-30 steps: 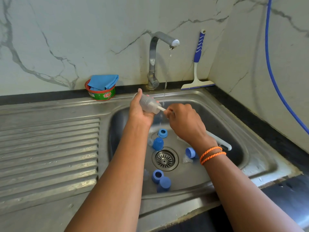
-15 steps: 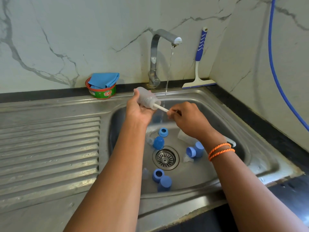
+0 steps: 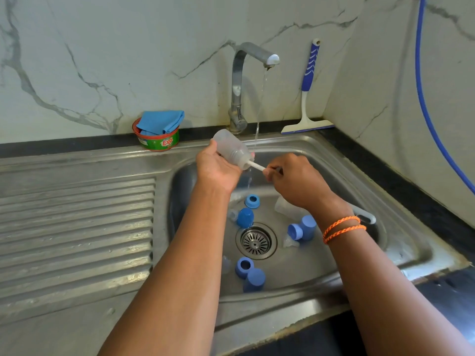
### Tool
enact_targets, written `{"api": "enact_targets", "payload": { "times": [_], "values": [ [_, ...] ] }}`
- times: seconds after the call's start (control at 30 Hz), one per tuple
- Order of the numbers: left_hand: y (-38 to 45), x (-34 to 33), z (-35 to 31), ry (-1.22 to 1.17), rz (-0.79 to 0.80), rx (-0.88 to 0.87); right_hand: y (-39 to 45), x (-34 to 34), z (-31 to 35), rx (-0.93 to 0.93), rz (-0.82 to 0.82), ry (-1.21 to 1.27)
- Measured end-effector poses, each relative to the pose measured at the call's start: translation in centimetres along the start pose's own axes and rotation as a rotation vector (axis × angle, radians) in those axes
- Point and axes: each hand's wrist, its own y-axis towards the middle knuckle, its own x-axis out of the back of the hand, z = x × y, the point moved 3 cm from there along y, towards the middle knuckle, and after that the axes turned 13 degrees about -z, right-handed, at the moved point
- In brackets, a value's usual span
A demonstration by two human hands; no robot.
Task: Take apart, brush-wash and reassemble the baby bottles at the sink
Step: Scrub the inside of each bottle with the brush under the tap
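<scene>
Over the sink (image 3: 334, 160), left hand (image 3: 218, 167) gripping bottle (image 3: 231, 147), right hand (image 3: 295, 181) gripping brush (image 3: 255, 165)

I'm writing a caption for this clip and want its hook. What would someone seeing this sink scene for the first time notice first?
First, the two hands over the basin: the left hand grips a clear bottle tilted on its side, while the right hand holds a white brush handle running into its mouth. Behind them a thin stream falls from the tap. Below, blue caps and rings lie scattered round the drain.
</scene>
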Motion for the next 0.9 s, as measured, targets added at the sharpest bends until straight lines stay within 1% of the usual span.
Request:
{"api": "enact_targets", "payload": {
  "times": [0.13,0.2,0.33,0.4,0.47,0.6,0.73,0.83,0.9],
  "values": [
    [-0.50,-0.24,-0.13,0.131,-0.015,-0.023,-0.22,-0.06,0.41,0.054,0.010,-0.010],
    [-0.68,-0.39,-0.06,0.161,-0.030,-0.013,-0.39,-0.02,0.63,0.063,-0.007,0.035],
    [-0.44,0.22,0.03,0.132,-0.099,-0.060,-0.53,0.02,0.78,0.024,-0.109,0.110],
    [-0.25,0.36,-0.09,0.114,-0.090,-0.061,-0.54,0.02,0.60,-0.004,-0.171,0.096],
    [-0.24,0.26,-0.16,0.118,-0.064,-0.067,-0.44,-0.18,0.45,-0.039,-0.194,0.033],
    [-0.29,0.03,0.02,0.094,-0.071,-0.068,0.17,-0.42,-0.12,-0.103,-0.149,-0.081],
    [-0.53,-0.27,0.10,0.072,-0.025,-0.072,0.22,0.01,0.21,-0.018,-0.039,-0.082],
    [-0.81,-0.58,0.14,0.154,-0.023,-0.075,-0.03,-0.14,0.54,0.014,0.026,-0.007],
    [-0.69,-0.52,0.07,0.145,-0.049,-0.046,-0.31,-0.49,0.73,0.007,0.021,0.069]
  ]
}}
